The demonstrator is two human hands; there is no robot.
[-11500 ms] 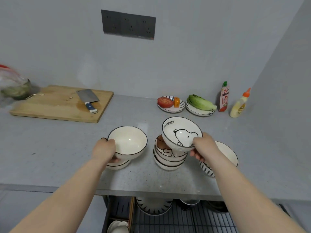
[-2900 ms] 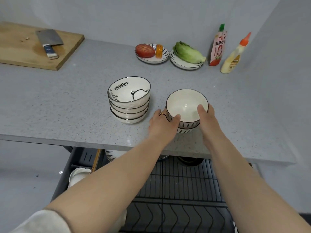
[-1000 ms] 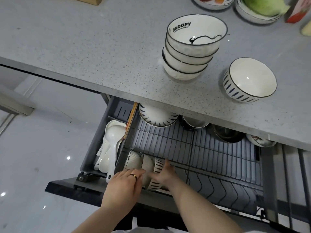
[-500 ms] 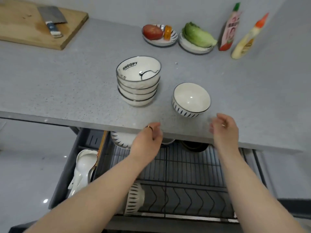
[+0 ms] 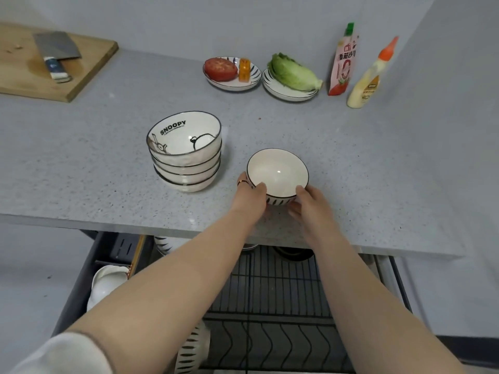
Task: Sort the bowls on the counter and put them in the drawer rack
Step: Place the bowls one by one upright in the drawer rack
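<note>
Hands moved forward onto striped bowl (image 5: 278, 171), left hand (image 5: 249, 197) and right hand (image 5: 310, 206) curled round its near sides, bowl stack (image 5: 186, 155) just beside, on counter (image 5: 81, 171)

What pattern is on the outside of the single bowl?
The bowl has short dark dashes on white; head view.

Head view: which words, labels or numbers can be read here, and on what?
"SNOOPY": inside the top bowl of the stack; the small line under it is unreadable.
"番茄沙司": on the red pouch; its other print is too small.
On the yellow bottle, the label is too blurred.
</note>
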